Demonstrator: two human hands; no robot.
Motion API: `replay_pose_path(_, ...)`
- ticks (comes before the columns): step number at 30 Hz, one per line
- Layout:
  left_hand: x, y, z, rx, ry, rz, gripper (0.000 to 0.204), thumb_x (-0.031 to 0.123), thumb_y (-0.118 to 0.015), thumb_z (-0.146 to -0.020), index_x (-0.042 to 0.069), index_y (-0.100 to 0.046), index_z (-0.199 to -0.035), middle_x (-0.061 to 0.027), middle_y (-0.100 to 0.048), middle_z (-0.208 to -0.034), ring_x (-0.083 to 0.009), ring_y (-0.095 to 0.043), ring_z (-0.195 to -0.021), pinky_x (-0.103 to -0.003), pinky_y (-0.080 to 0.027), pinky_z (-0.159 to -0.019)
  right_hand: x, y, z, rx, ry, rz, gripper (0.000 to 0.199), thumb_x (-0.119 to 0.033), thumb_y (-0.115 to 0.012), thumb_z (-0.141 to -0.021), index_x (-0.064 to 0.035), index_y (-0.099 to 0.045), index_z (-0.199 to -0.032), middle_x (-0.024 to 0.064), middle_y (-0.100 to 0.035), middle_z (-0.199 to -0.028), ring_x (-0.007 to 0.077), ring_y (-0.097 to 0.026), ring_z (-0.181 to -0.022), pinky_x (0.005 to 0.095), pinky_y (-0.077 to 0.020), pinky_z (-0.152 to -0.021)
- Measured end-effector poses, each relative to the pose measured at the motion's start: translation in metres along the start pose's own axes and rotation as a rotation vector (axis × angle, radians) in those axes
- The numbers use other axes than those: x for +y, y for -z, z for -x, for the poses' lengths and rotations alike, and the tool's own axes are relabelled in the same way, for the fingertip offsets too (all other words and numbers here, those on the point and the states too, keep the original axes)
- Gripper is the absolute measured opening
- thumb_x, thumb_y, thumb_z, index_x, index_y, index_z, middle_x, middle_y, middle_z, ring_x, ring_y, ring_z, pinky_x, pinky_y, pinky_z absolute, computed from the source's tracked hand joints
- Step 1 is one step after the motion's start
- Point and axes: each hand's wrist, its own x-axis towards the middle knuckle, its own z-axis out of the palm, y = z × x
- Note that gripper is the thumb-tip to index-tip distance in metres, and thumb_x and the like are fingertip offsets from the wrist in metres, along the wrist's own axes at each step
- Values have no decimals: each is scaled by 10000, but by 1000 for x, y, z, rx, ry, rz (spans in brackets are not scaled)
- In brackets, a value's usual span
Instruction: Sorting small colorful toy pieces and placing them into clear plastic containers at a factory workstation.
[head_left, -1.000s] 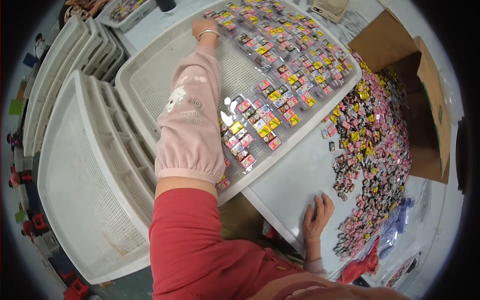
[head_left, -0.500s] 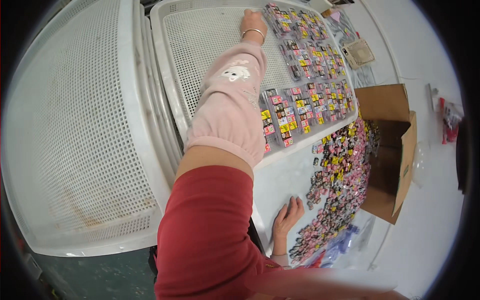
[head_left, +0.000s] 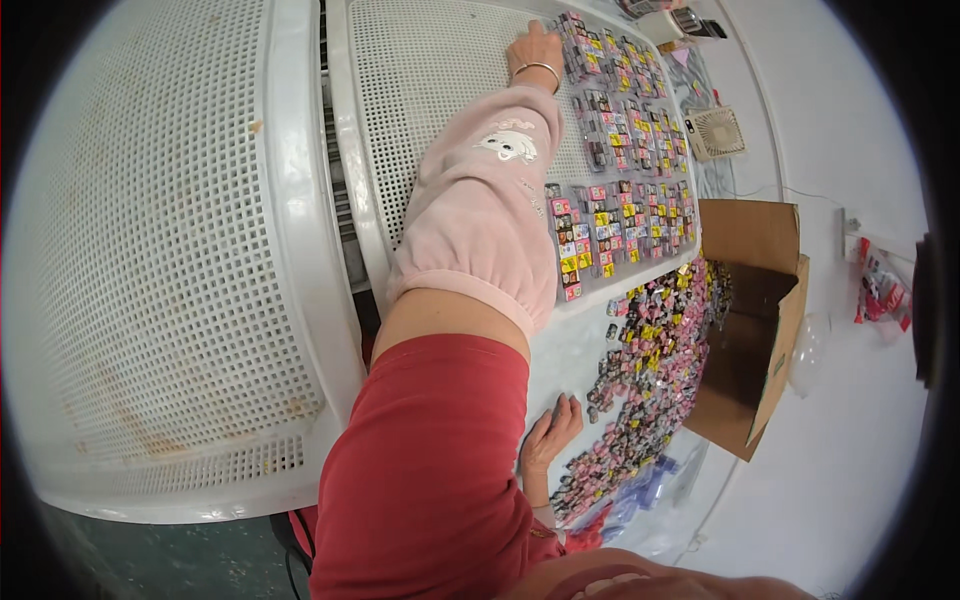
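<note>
We see rows of small packets (head_left: 620, 215) lying in a white mesh tray (head_left: 450, 80). Our left hand (head_left: 535, 52) rests on them at the far end, fingers bent. Our right hand (head_left: 550, 435) lies flat, fingers spread, beside a loose pile (head_left: 650, 380) near a cardboard box (head_left: 760, 330).

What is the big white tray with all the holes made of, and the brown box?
The white tray looks like moulded plastic: matte, with a regular grid of small holes and a smooth rounded rim. The brown box looks like plain cardboard: dull brown, with bent flaps.

left hand (head_left: 537, 48) fingers perhaps hidden, packets (head_left: 620, 225) blurred
</note>
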Motion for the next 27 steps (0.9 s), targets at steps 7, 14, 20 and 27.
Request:
replay_pose_path(7,1,2,2,-24,-6,-15,234,159,-511,-902,87,-706,-1007,-123,-551,-1138,-290,-635,-996,-404,-530,-809,4,-4,3,12,20,27,411,-74,-499,-862,-3,-483,-1267,228,-439,-1275,384,-409,-1149,469,-306,-998)
replay_pose_path(14,4,2,4,-59,-16,-77,248,153,-503,-910,89,-703,-1040,-111,-538,-1171,-290,-632,-1015,-402,-529,-824,4,-3,1,0,5,19,412,-85,-495,-867,-7,-482,-1272,228,-438,-1278,384,-409,-1150,473,-302,-997)
replay_pose_path(20,-2,-7,-2,41,-25,-22,263,131,-518,-884,62,-635,-1110,-144,-553,-1122,-296,-658,-935,-415,-539,-783,2,-2,-2,3,21,18,408,-86,-497,-865,-4,-487,-1264,227,-442,-1271,381,-409,-1149,471,-304,-995)
replay_pose_path(27,-4,-3,2,9,-64,-28,297,138,-530,-872,79,-582,-1158,-143,-561,-1107,-308,-663,-914,-428,-539,-758,1,-2,0,2,15,25,404,-87,-498,-860,-1,-492,-1255,227,-444,-1266,378,-413,-1144,465,-304,-996)
